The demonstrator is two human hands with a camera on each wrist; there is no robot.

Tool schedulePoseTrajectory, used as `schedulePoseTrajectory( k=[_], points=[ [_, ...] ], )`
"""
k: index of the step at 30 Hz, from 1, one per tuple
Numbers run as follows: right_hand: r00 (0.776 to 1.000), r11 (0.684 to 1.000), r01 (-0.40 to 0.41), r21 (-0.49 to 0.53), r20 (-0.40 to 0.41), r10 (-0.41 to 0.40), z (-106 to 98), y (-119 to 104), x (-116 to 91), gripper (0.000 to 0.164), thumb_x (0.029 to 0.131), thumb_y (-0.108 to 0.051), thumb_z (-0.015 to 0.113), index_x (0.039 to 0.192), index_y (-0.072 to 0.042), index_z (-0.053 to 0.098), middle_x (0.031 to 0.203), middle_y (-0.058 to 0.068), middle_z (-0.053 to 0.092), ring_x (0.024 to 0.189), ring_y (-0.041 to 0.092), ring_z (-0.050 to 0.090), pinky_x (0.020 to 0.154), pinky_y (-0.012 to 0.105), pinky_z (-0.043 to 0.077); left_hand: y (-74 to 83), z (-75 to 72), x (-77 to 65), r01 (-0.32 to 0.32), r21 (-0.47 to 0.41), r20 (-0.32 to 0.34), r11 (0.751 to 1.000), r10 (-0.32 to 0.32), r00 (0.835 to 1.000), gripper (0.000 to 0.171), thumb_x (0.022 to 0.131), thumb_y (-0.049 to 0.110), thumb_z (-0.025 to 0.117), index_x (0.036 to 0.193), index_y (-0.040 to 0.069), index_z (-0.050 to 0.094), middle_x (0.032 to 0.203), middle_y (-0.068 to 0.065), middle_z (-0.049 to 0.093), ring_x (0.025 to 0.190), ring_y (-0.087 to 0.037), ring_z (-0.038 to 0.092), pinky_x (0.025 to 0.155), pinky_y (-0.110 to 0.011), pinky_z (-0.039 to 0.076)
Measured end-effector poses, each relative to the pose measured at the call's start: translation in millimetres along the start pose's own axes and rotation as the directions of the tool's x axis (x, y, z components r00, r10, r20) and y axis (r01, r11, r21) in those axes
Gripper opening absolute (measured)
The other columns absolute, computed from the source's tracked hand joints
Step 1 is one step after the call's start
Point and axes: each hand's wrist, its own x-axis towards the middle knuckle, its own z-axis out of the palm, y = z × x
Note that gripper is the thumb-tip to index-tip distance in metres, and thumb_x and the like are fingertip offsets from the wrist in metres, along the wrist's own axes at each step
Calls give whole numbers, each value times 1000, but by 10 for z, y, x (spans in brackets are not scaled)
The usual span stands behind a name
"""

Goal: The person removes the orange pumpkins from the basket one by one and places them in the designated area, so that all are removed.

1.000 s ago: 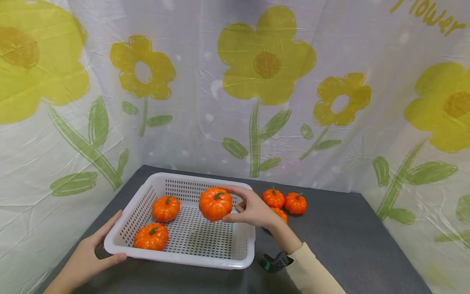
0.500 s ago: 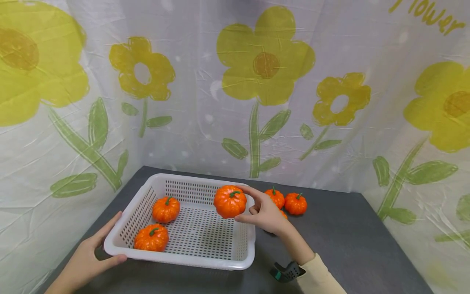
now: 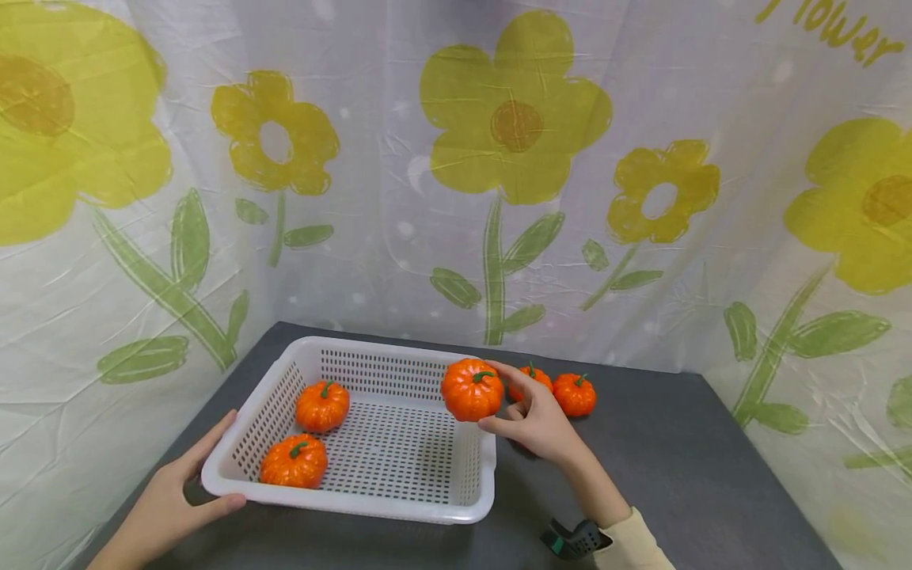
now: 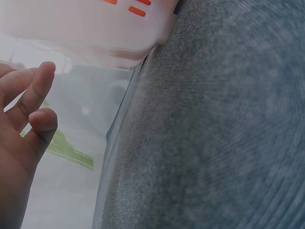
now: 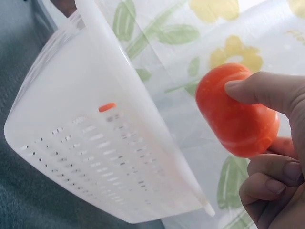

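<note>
A small orange pumpkin (image 3: pixel 472 389) with a green stem is pinched between the thumb and fingers of my right hand (image 3: pixel 536 416), raised above the basket's right rim. The right wrist view shows this pumpkin (image 5: pixel 238 109) from the side, apart from the basket wall (image 5: pixel 86 129). My left hand (image 3: pixel 160 499) touches the near left corner of the white perforated basket (image 3: pixel 342 505), thumb at the front rim and straight fingers along the left side. Its lower fingers (image 4: pixel 38 90) are off the basket in the left wrist view. Two pumpkins (image 3: pixel 322 406) sit in the basket's left part.
On the dark table (image 3: pixel 663 467), right of the basket, lie a pumpkin (image 3: pixel 574 395) and another pumpkin (image 3: pixel 534 375) partly hidden by my right hand. A flower-printed curtain (image 3: pixel 385 198) hangs around the back and sides. A dark band (image 3: pixel 575 540) is at my right wrist.
My right hand has moved right with the pumpkin, from over the basket's inside to its right rim. The left hand and the basket stay in place.
</note>
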Motion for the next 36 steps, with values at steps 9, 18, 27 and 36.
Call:
schedulePoseTrajectory(
  k=[9,18,27,36],
  points=[
    [997,999,-36,27,-61,37,-108,100,-130,83,88,-7,85,161,-13,45,66,0,42,47,8,30,50,23,38,-3,10,7,-4,2,-4,1000,4,1000,105,82,24,92,169,24,32,142,53,23,117,29,32,85,-4,36],
    [992,998,-48,44,-112,53,-261,197,-244,83,87,-5,84,160,-9,45,155,22,50,52,7,31,53,23,39,2,8,3,-23,2,-14,1000,23,1000,106,81,23,92,169,26,32,145,51,25,117,30,32,86,-3,34],
    [984,997,-64,-31,-168,58,-422,306,-407,85,86,-7,86,160,-12,46,149,20,57,49,7,29,50,23,33,7,13,-17,-39,-20,-26,999,39,999,108,81,20,93,169,29,31,155,38,32,119,30,32,87,0,30],
    [968,993,-92,-68,-240,73,-576,455,-612,81,86,-7,87,158,-9,49,82,1,51,50,10,22,48,23,29,9,8,-21,-41,-19,-27,999,40,999,108,80,21,93,168,26,33,150,45,29,118,29,34,87,0,30]
  ],
)
